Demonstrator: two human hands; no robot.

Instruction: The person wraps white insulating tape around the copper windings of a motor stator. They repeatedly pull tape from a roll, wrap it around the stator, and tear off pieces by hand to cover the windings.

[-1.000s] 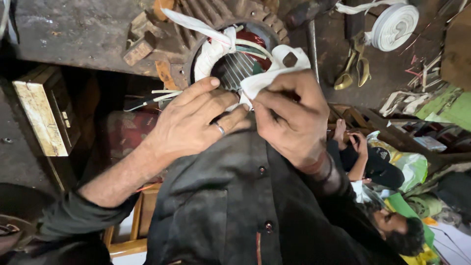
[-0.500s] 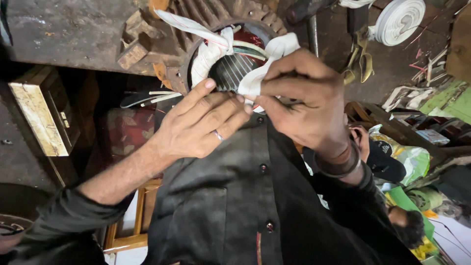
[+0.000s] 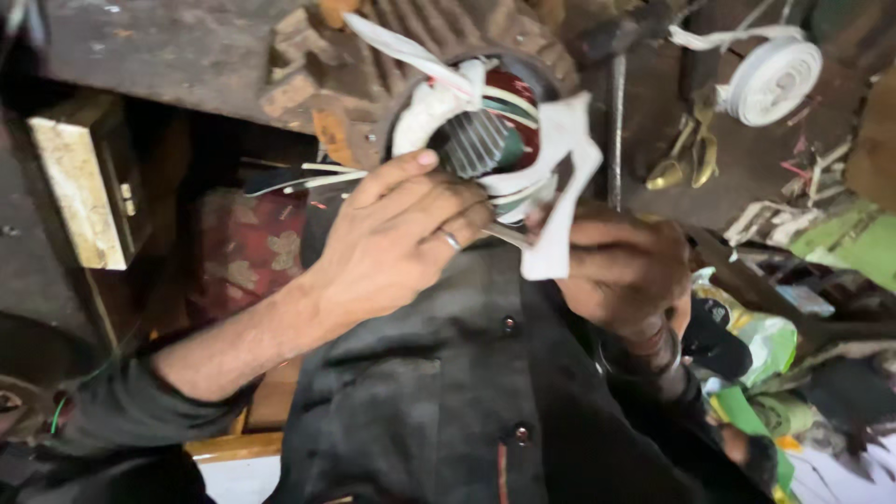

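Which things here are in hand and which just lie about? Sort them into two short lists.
In hand:
left hand on the motor stator
right hand gripping white tape

Lying about:
tape roll
metal rod
pale wooden box
green bag

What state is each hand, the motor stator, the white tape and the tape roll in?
Left hand: open, fingers resting on the stator rim.
Right hand: closed, pinching the white tape.
Motor stator: housing open, windings exposed, partly wrapped.
White tape: loose, pulled away from the windings.
Tape roll: partly unwound, lying on the bench.
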